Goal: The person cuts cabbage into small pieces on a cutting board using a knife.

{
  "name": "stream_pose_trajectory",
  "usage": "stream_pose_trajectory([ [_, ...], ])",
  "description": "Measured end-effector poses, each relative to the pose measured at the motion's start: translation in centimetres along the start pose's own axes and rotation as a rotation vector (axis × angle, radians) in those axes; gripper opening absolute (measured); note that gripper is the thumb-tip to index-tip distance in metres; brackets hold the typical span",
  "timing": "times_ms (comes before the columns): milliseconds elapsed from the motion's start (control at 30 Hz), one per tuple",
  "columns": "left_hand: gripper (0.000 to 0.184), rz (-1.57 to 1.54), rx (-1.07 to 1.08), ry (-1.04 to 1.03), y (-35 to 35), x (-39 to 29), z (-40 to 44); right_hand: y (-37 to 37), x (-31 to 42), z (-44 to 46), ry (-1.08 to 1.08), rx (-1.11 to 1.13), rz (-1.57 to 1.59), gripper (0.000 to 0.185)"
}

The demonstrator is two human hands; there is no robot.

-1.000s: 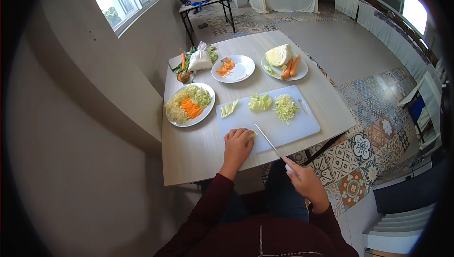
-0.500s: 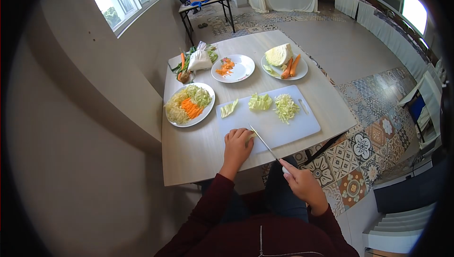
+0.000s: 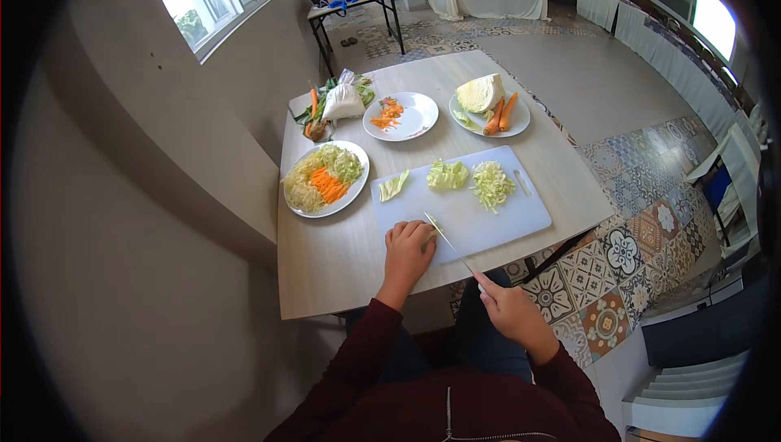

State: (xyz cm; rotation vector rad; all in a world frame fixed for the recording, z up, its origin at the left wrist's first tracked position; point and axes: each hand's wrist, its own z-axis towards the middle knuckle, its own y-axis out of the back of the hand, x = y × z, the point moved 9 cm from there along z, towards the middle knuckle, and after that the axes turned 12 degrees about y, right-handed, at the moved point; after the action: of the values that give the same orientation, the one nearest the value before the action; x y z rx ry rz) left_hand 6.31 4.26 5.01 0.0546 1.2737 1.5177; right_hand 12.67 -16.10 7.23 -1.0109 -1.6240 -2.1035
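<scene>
My left hand (image 3: 409, 252) lies with curled fingers on the near left part of the white cutting board (image 3: 521, 213). Under its fingertips is a small piece of cabbage (image 3: 432, 236), mostly hidden. My right hand (image 3: 514, 312) is wrapped round the handle of a knife (image 3: 444, 235), whose blade slants up and left to the cabbage beside my left fingers. Farther up the board lie a flat cabbage strip (image 3: 394, 186), a stack of cabbage leaf pieces (image 3: 447, 174) and a heap of shredded cabbage (image 3: 491, 186).
Left of the board stands a plate (image 3: 358, 190) of shredded vegetables. Behind are a plate (image 3: 421, 119) with carrot bits and another plate (image 3: 521, 123) with cabbage and carrots. A white plastic bag (image 3: 344, 102) sits among vegetables at the table's far left corner.
My right hand and the knife have shifted slightly left and up, bringing the blade closer to my left fingertips. My left hand stays in nearly the same place.
</scene>
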Motion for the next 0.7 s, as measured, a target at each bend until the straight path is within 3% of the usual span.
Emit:
stream_pose_trajectory([
  [367,0.021,-0.043,-0.006,0.048,-0.1,0.8,0.0,1.3,-0.4,-2.1,-0.046,0.027,-0.012,0.042],
  [700,0.024,0.003,0.007,0.035,-0.2,0.5,0.0,5.2,-3.3,-3.4,-0.07,-0.149,-0.249,0.039],
])
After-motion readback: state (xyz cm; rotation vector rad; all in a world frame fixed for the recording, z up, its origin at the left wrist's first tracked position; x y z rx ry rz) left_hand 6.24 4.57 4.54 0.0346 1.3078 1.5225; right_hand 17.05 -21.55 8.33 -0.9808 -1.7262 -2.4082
